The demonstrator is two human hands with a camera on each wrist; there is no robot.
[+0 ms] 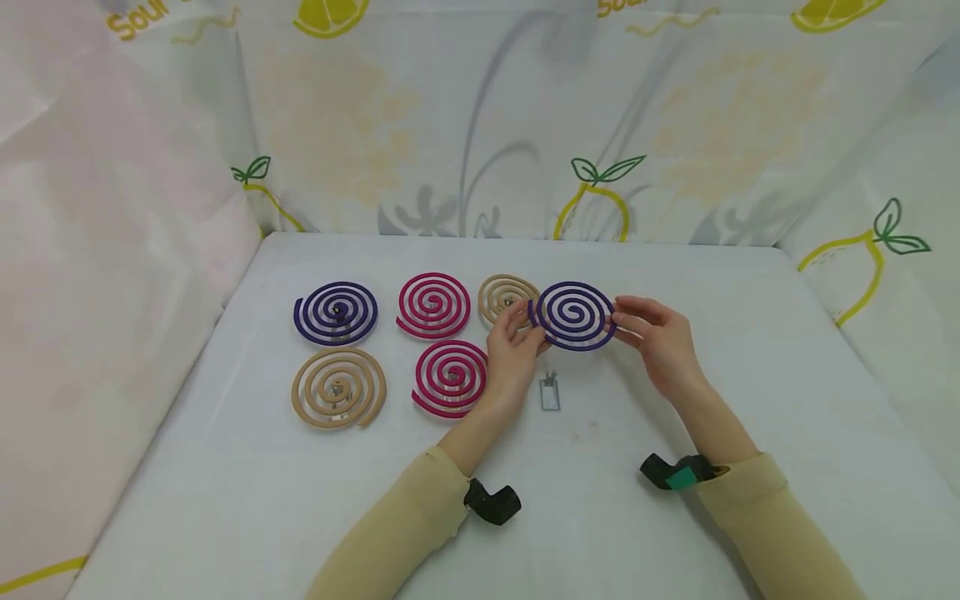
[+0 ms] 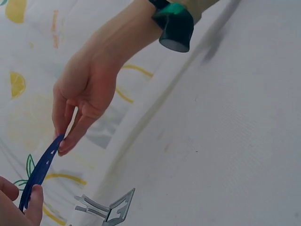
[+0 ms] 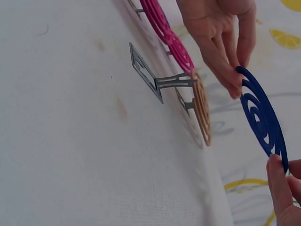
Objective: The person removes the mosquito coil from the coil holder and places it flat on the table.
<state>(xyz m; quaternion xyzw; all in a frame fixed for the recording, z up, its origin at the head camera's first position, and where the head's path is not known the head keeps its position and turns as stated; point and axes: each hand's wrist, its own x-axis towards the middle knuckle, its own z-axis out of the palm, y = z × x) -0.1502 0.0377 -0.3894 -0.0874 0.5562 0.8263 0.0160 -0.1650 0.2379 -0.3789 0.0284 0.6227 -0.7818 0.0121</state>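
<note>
Both hands [image 1: 516, 357] [image 1: 663, 342] pinch a purple coil [image 1: 574, 314] by opposite edges, clear of a stand [image 1: 550, 384].

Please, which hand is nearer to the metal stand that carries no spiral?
Left: in the head view, the left hand is above-left of the metal stand; the right hand is farther, above-right.

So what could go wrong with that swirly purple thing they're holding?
The dark purple spiral coil could crack if the left hand and right hand, pinching its opposite edges, pull too hard. It might slip and knock the small silver metal stand nearby. In the head view, the left hand's wrist overlaps the nearer bright pink spiral coil, so moving that arm might bump it.
</note>
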